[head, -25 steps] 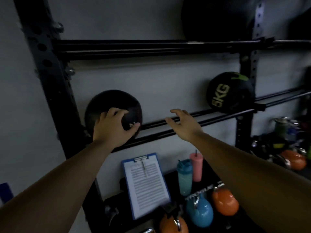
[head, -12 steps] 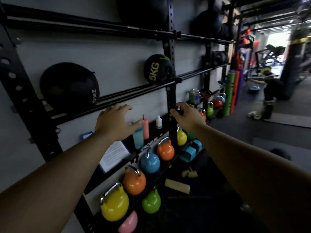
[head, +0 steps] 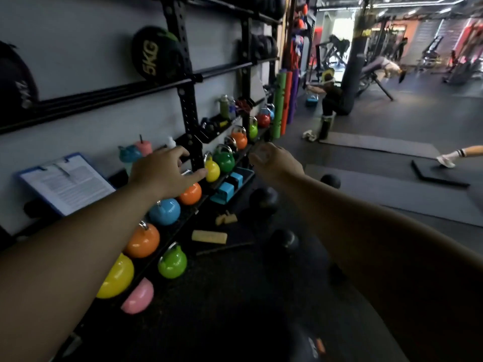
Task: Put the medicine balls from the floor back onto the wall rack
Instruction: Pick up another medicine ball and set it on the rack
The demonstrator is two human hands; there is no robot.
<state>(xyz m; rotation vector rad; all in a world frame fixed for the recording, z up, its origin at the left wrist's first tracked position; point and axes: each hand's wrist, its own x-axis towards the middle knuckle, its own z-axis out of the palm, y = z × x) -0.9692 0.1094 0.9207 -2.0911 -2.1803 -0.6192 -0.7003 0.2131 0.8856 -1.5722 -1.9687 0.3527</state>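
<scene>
The tall black steel wall rack (head: 186, 82) with perforated uprights and long horizontal bars fills the frame from nine to twelve o'clock. Two black medicine balls already sit on its middle bars: one stamped 5KG in yellow-green (head: 154, 57) at eleven o'clock, and a second dark one (head: 15, 84) cut off at the nine o'clock edge. Low along the wall runs a line of glossy coloured kettlebells (head: 164, 211), with a blue clipboard (head: 65, 182) holding a printed sheet at nine o'clock.

On the dark rubber floor (head: 235, 296) several small black medicine balls are left: one near centre (head: 262, 201), one below it (head: 283, 240), one partly behind the right forearm at two o'clock (head: 330, 180), and a dim one at five o'clock (head: 335, 274).

Both arms reach forward with nothing in them. The left hand (head: 162, 173) has its fingers loosely spread; the right hand (head: 277, 162) is blurred, fingers open and relaxed. The coming grasp turns on this: the nearest floor ball lies below the right hand, toward six o'clock from its fingers, so the right hand looks nearer than the left. A round ball has no long axis to align with.

Half a second ago the view faced the rack more squarely; now it has swung toward three o'clock and down, bringing the floor balls into sight.
</scene>
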